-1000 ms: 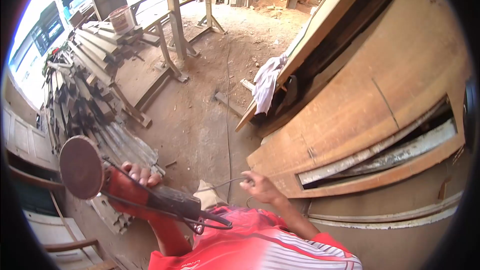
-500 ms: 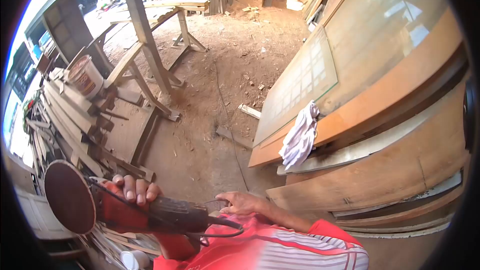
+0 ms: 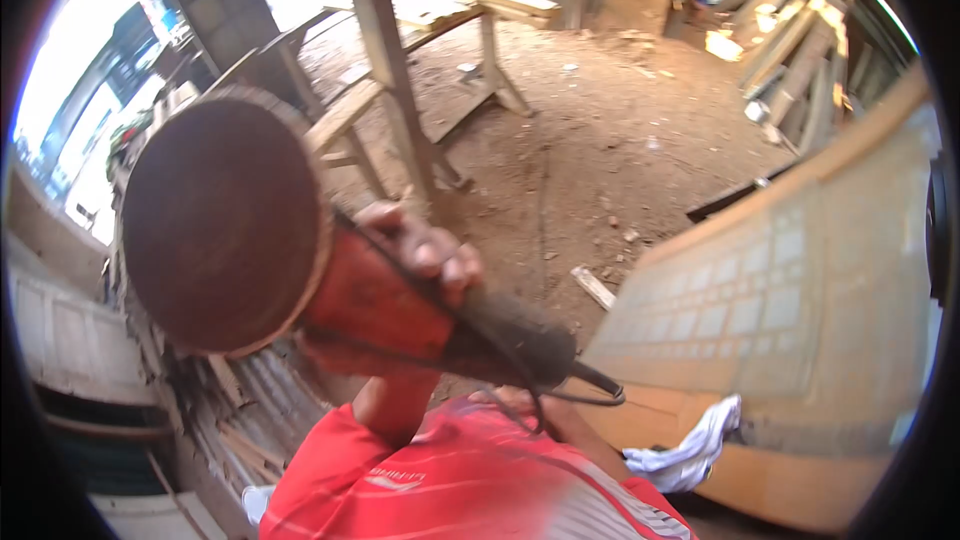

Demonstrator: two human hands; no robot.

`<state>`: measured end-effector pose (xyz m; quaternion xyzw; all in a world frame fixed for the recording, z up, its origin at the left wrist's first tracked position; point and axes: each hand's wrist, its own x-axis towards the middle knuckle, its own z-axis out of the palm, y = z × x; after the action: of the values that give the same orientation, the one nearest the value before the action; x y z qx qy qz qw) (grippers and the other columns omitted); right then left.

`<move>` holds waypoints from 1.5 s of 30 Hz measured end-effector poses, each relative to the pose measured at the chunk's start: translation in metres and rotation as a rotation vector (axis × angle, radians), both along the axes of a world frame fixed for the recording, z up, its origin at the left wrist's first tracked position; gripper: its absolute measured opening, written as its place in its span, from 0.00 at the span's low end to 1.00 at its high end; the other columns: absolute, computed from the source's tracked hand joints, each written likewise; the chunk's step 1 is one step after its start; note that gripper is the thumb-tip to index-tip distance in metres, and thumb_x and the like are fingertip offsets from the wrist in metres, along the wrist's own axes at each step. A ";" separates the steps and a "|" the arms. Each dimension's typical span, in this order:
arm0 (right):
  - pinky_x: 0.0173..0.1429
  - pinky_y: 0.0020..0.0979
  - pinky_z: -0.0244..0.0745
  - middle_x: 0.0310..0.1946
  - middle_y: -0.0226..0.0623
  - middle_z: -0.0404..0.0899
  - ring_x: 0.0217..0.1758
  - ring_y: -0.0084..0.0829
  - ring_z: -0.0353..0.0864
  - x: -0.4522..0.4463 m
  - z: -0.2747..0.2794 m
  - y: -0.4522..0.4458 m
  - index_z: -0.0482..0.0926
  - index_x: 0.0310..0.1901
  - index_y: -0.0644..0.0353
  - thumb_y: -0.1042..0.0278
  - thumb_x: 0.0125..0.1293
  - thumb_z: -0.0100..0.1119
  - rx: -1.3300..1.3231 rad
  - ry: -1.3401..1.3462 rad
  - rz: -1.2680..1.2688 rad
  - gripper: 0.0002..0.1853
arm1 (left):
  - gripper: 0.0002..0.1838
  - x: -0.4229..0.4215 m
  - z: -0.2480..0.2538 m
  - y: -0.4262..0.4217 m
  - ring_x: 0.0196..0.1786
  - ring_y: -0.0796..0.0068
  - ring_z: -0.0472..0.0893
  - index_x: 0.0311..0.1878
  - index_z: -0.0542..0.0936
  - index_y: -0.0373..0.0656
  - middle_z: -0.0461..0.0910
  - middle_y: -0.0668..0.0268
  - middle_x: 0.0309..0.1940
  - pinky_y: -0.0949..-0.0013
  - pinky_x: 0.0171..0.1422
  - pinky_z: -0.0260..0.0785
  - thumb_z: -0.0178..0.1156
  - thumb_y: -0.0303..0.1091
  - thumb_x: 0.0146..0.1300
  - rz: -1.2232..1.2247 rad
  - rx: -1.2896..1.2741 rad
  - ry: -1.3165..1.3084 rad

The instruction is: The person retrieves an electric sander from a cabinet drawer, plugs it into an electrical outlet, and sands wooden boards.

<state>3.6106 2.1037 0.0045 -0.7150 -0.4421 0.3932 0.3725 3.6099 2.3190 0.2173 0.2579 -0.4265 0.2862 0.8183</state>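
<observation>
My left hand (image 3: 430,255) is wrapped around the red body of a disc sander (image 3: 380,295), which is held up in front of my chest. Its round brown disc (image 3: 225,225) faces me at the left. The black handle (image 3: 520,340) slants down to the right, and its cord (image 3: 595,395) loops beneath the end. Below that handle, my right hand (image 3: 510,398) is close to my red shirt. The sander and cord partly cover it, so its fingers do not show clearly.
A wooden post (image 3: 385,60) and trestle (image 3: 490,60) stand ahead on the dirt floor (image 3: 560,180). Leaning at right is a large wooden panel (image 3: 640,420) with a glass sheet (image 3: 740,310) and a white cloth (image 3: 690,450). Timber (image 3: 800,70) is piled at the back right.
The sander, in my left hand, has risen and come nearer, its disc now larger in view. The view has swung left, and my right hand is more hidden behind the handle.
</observation>
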 end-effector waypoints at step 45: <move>0.28 0.23 0.53 0.25 0.24 0.60 0.25 0.16 0.56 1.095 0.267 -0.036 0.68 0.33 0.56 0.59 0.84 0.54 1.154 -0.756 -1.450 0.18 | 0.43 0.946 -0.013 0.154 0.52 0.77 0.82 0.60 0.80 0.37 0.85 0.68 0.51 0.68 0.61 0.76 0.89 0.41 0.39 0.091 0.888 1.162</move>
<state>4.7051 2.0679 0.2716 -0.5998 -0.1119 -0.4568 0.6473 4.5558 2.4728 0.2040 0.6929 0.0116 -0.0630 0.7182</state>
